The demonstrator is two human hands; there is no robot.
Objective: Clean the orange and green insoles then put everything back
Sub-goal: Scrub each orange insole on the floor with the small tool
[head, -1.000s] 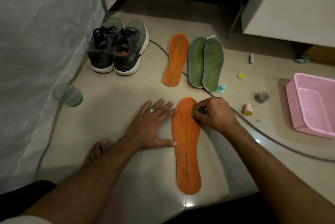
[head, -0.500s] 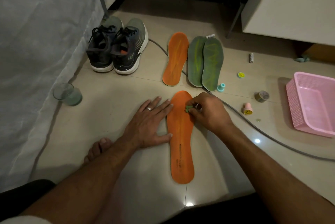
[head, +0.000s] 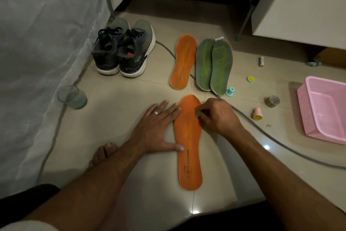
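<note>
Early stage: near orange insole [head: 189, 142] at 6 o'clock on the floor, left hand [head: 155, 131] flat with fingers spread on its edge, right hand [head: 217, 116] pinching a small green scrubber [head: 197, 114] on it; far orange insole [head: 182, 61] and green insoles [head: 213, 66] at 12 look streaked, shoes [head: 121, 51] unfilled.

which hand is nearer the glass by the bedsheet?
Left. The left hand lies flat on the floor between the glass and the near orange insole; the right hand works on the insole's far side.
</note>
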